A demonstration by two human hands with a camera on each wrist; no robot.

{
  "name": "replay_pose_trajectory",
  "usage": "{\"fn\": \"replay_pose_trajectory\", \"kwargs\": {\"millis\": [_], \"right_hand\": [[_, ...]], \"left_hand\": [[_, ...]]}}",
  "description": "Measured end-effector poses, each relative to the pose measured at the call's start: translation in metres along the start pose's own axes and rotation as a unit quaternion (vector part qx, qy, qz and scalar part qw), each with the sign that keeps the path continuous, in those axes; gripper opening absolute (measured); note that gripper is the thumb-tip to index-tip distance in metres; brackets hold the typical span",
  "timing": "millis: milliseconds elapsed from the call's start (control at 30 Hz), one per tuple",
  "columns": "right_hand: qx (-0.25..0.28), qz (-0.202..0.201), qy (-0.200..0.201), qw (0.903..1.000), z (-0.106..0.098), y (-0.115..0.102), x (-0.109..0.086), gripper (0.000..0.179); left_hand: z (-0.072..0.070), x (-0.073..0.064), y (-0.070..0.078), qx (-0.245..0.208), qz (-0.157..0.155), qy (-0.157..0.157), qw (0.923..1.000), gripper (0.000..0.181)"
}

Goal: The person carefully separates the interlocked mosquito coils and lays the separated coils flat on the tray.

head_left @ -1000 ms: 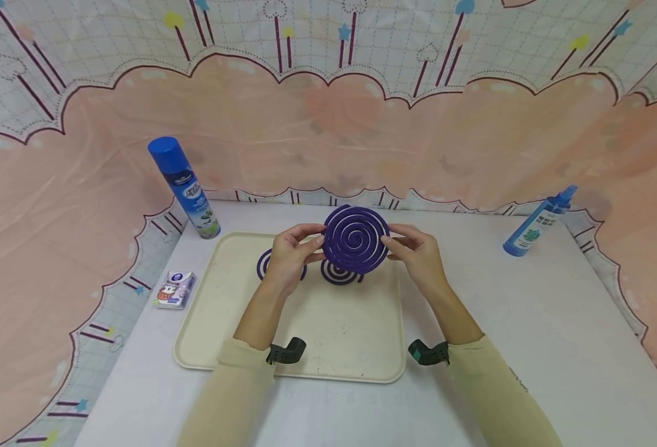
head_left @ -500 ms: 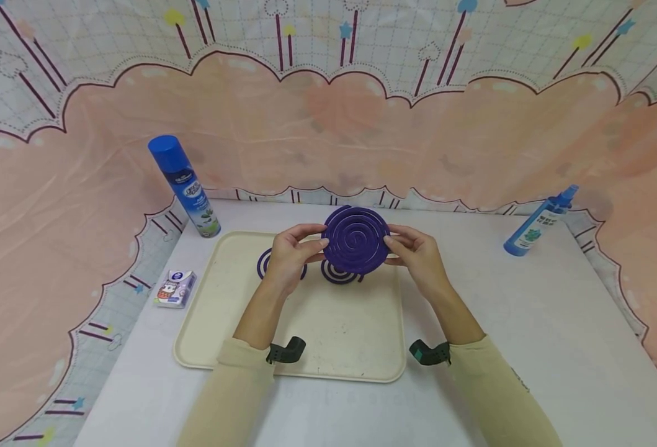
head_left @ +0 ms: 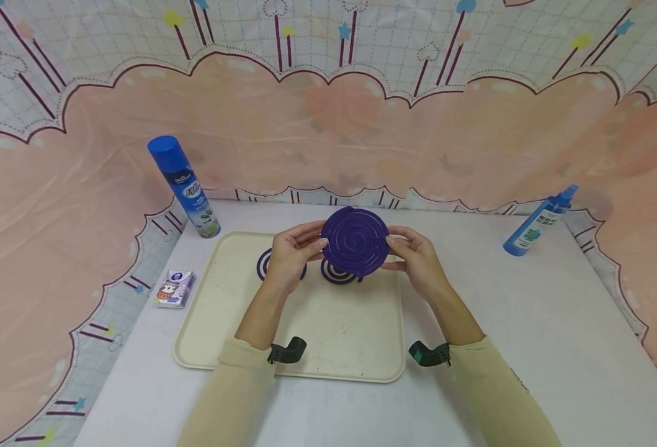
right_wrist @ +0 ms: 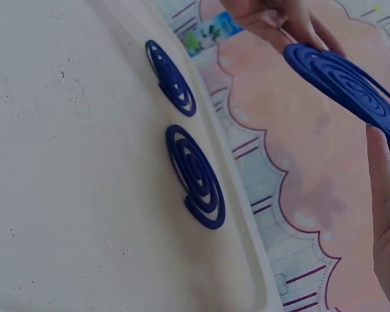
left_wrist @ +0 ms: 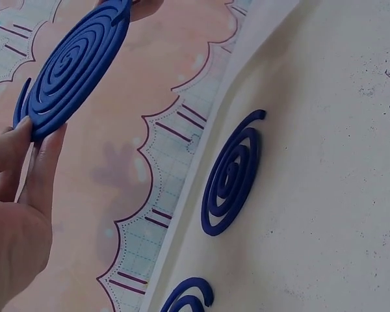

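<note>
The coil (head_left: pixel 356 241) sits straight between my two hands, up off the tray (head_left: pixel 339 335), so neither hand is nearer – both pinch its rim. It lies just right of my left hand (head_left: pixel 288 256) and just left of my right hand (head_left: pixel 417 257), thumbs towards me and fingers behind, each hand closed only as far as the coil's thin edge. Being round, it has no real long axis; what counts is its flat face, tipped up and turned towards me. From my head, it partly covers the right-hand loose coil (right_wrist: pixel 195 171) on the tray – the left-hand loose coil (right_wrist: pixel 171 78) is partly behind my left hand
</note>
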State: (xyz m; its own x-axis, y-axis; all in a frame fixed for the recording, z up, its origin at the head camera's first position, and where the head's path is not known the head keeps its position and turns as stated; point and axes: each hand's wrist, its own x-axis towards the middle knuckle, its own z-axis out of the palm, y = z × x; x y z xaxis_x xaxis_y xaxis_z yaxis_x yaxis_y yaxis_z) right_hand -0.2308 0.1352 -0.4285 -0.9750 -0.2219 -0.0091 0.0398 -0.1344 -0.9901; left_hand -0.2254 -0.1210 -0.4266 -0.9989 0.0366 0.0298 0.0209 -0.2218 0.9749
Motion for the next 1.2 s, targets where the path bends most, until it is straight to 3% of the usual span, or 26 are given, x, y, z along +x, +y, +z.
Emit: {"fn": "replay_pose_trajectory", "kwargs": {"millis": [167, 367, 667, 867, 1000, 1200], "right_hand": [[0.01, -0.001, -0.018, 0.9998, -0.001, 0.002, -0.001, 0.019], [0.011, -0.004, -0.035, 0.9993, -0.001, 0.002, -0.003, 0.018], [-0.033, -0.007, -0.022, 0.9992, -0.002, 0.003, -0.002, 0.03], [-0.051, -0.006, -0.028, 0.9983, -0.003, 0.002, -0.003, 0.038], [-0.074, -0.009, -0.024, 0.9969, -0.003, -0.001, -0.002, 0.044], [-0.134, -0.019, -0.032, 0.9903, 0.0, -0.004, 0.0, 0.048]], "left_hand": [[0.0, 0.0, -0.001, 0.021, -0.009, 0.008, 0.9997, 0.04], [0.0, 0.001, 0.0, 0.041, -0.022, 0.008, 0.9989, 0.04], [-0.001, 0.002, 0.0, 0.042, -0.039, 0.009, 0.9983, 0.04], [-0.001, 0.002, 0.004, 0.082, -0.015, -0.004, 0.9965, 0.039], [0.001, 0.001, 0.01, 0.157, 0.011, -0.038, 0.9867, 0.038], [0.009, 0.001, 0.02, 0.264, 0.034, -0.088, 0.96, 0.034]]}}
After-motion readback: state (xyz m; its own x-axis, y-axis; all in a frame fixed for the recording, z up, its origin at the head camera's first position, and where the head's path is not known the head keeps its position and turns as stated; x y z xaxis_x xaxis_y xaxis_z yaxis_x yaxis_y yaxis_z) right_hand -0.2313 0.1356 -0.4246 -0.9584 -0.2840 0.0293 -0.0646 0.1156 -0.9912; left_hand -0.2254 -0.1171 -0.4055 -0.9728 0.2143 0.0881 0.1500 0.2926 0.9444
